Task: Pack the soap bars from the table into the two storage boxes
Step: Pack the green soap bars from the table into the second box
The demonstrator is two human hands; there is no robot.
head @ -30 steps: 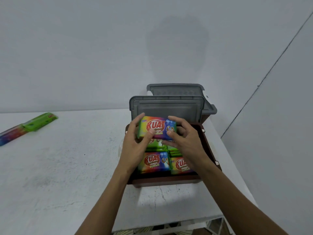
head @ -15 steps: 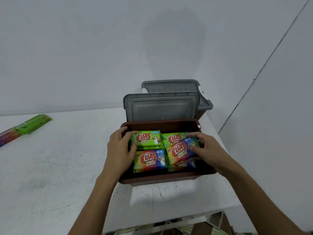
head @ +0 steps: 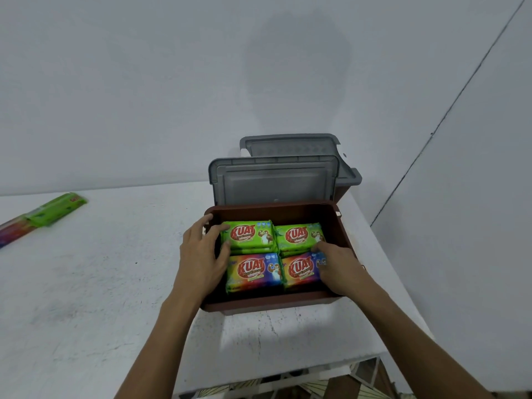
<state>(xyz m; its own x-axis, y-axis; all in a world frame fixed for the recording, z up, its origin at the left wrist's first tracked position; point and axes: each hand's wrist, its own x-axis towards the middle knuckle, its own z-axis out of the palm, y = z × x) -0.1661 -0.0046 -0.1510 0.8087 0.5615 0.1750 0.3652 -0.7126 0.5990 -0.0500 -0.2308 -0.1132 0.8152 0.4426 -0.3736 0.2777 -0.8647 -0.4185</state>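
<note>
An open brown storage box [head: 276,304] stands at the table's right end, its grey lid [head: 273,180] upright behind it. Inside, the top layer shows two green soap bars [head: 247,236] [head: 298,234] at the back and two rainbow soap bars [head: 253,272] [head: 300,269] at the front. My left hand [head: 201,254] rests at the box's left side, fingers relaxed, thumb touching the left green bar. My right hand [head: 339,266] presses its fingers on the right end of the front-right rainbow bar. A second box [head: 345,180] stands behind, mostly hidden, its lid also raised.
At the far left of the white table [head: 100,283] lie a green soap bar [head: 57,207] and a rainbow soap bar [head: 14,231]. A wall runs behind the table. The table's right edge drops off just beyond the boxes, and its front edge is near me.
The rainbow bar I held in both hands above the box went down into the front-right spot and now lies flat. My left hand moved to the box's left side.
</note>
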